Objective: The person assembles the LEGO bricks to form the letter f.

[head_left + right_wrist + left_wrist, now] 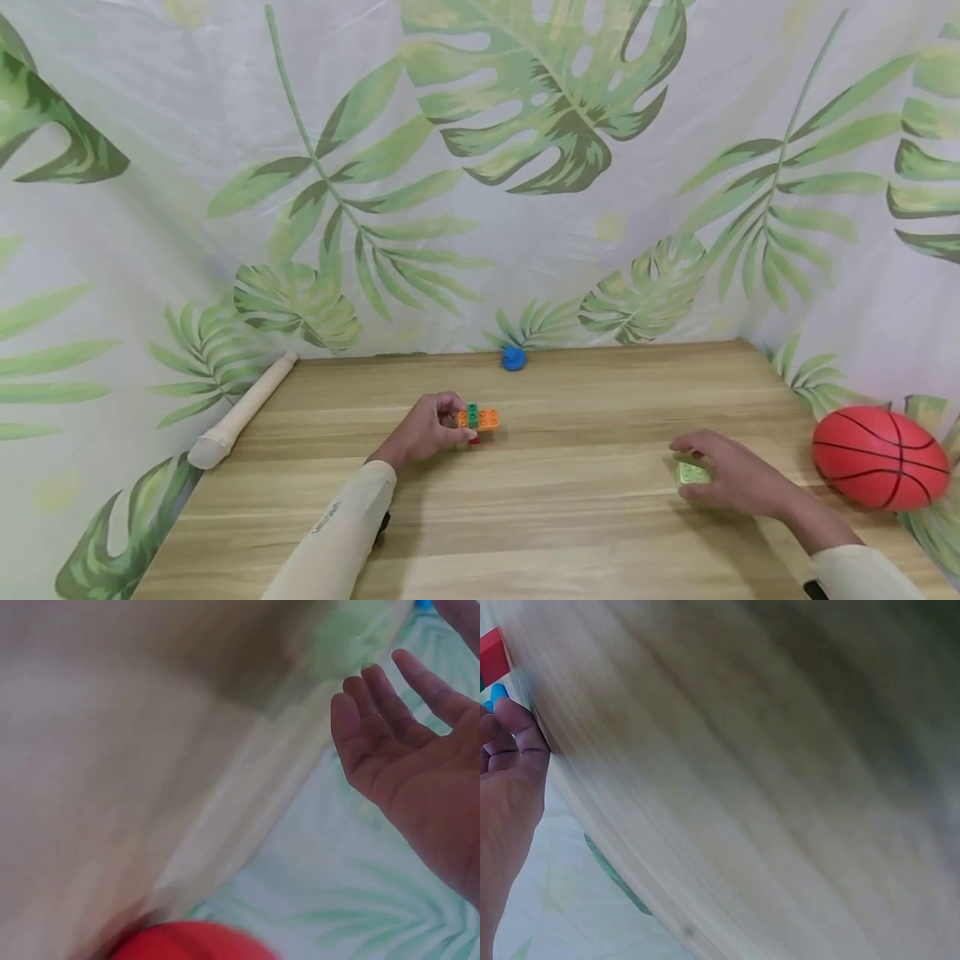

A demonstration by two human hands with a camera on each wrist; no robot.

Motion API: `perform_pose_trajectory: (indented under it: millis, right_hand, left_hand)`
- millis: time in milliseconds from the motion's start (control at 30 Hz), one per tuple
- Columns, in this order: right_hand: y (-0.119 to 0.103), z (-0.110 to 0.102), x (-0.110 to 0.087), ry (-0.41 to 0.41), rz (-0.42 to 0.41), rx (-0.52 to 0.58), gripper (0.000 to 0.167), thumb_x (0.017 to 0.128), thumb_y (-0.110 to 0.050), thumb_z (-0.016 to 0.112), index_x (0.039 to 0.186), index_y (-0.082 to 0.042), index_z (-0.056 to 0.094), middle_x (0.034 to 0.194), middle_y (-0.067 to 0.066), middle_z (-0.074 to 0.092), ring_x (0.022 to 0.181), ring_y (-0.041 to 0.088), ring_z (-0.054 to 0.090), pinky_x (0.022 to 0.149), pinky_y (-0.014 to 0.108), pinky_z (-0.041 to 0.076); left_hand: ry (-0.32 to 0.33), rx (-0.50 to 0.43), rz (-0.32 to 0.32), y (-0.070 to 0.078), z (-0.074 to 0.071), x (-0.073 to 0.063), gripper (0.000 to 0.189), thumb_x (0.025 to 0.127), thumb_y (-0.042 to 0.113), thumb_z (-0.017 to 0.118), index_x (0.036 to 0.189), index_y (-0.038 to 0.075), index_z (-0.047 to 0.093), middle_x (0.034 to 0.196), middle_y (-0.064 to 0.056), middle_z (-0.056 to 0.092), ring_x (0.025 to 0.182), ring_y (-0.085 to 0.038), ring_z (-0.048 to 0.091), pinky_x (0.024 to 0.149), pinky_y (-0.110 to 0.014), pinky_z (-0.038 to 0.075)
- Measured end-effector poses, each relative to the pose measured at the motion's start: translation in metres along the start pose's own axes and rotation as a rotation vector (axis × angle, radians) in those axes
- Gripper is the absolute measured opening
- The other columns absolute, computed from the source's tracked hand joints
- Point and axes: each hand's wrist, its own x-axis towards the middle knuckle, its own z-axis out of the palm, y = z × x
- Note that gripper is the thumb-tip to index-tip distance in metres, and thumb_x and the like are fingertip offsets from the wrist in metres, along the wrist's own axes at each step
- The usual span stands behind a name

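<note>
Between thumb and fingers, my left hand (426, 429) pinches a small stack of toy building bricks. An orange brick (489, 418) and a green brick (472, 415) show on top, with a red brick (475, 439) underneath; the left wrist view catches the red brick (493, 656) at its left edge. My right hand (738, 477) reaches over the table, fingers and thumb spread around a light green brick (692, 475). In the right wrist view this green brick (349, 637) is blurred and lies beyond the loosely bent fingertips, apparently not gripped.
A blue toy duck (513, 359) sits at the back edge of the wooden table (570, 533). On the right edge rests a red basketball (879, 458). A pale wooden club-shaped stick (243, 410) lies along the left edge. Leaf-patterned cloth (525, 250) hangs behind.
</note>
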Motion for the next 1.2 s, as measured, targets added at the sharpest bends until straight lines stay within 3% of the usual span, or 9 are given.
perform_pose_trajectory:
  millis: [167, 300, 467, 700, 933, 1200]
  right_hand:
    - [0.020, 0.005, -0.021, 0.008, 0.022, 0.030, 0.055, 0.085, -0.027, 0.093, 0.128, -0.003, 0.067, 0.116, 0.003, 0.069, 0.101, 0.002, 0.060, 0.083, 0.027, 0.055]
    - [0.025, 0.012, -0.027, 0.067, -0.001, 0.018, 0.048, 0.085, -0.022, 0.092, 0.123, -0.005, 0.068, 0.109, -0.004, 0.066, 0.095, -0.005, 0.054, 0.078, 0.025, 0.053]
    - [0.025, 0.018, -0.028, 0.156, -0.016, -0.026, 0.041, 0.081, -0.013, 0.093, 0.115, -0.009, 0.071, 0.102, -0.010, 0.064, 0.090, -0.006, 0.053, 0.073, 0.023, 0.051]
    - [0.024, 0.021, -0.026, 0.193, -0.006, -0.051, 0.040, 0.080, -0.012, 0.094, 0.113, -0.010, 0.073, 0.102, -0.011, 0.067, 0.090, -0.007, 0.055, 0.074, 0.024, 0.052]
    - [0.015, 0.022, -0.013, 0.140, 0.060, -0.026, 0.039, 0.084, -0.015, 0.092, 0.117, -0.010, 0.073, 0.103, -0.009, 0.069, 0.093, -0.003, 0.058, 0.077, 0.026, 0.054]
    - [-0.016, 0.022, 0.030, 0.083, 0.084, 0.043, 0.035, 0.091, -0.016, 0.085, 0.122, -0.008, 0.071, 0.109, -0.002, 0.073, 0.102, 0.014, 0.066, 0.082, 0.031, 0.057]
  left_hand:
    - [0.003, 0.004, 0.003, 0.000, -0.001, 0.001, 0.024, 0.089, 0.010, 0.088, 0.105, 0.003, 0.071, 0.085, 0.002, 0.063, 0.071, -0.012, 0.049, 0.058, -0.020, 0.043]
    - [0.004, 0.001, 0.004, 0.000, -0.001, 0.002, 0.025, 0.089, 0.010, 0.088, 0.106, 0.002, 0.071, 0.086, 0.001, 0.063, 0.071, -0.012, 0.050, 0.058, -0.020, 0.043]
    - [-0.001, -0.001, 0.017, 0.000, 0.000, 0.003, 0.028, 0.089, 0.010, 0.088, 0.108, -0.001, 0.070, 0.088, -0.003, 0.064, 0.073, -0.012, 0.049, 0.059, -0.020, 0.042]
    - [0.001, -0.007, 0.013, 0.001, 0.000, 0.003, 0.028, 0.089, 0.009, 0.088, 0.108, -0.001, 0.070, 0.087, -0.004, 0.063, 0.074, -0.014, 0.048, 0.059, -0.020, 0.040]
    - [-0.007, -0.006, 0.012, -0.001, 0.001, 0.003, 0.027, 0.089, 0.009, 0.087, 0.107, -0.001, 0.069, 0.087, -0.003, 0.063, 0.074, -0.013, 0.049, 0.059, -0.020, 0.041]
    - [-0.006, 0.000, 0.002, -0.001, 0.000, 0.001, 0.026, 0.089, 0.010, 0.088, 0.106, 0.002, 0.071, 0.084, 0.002, 0.061, 0.071, -0.011, 0.047, 0.058, -0.019, 0.040]
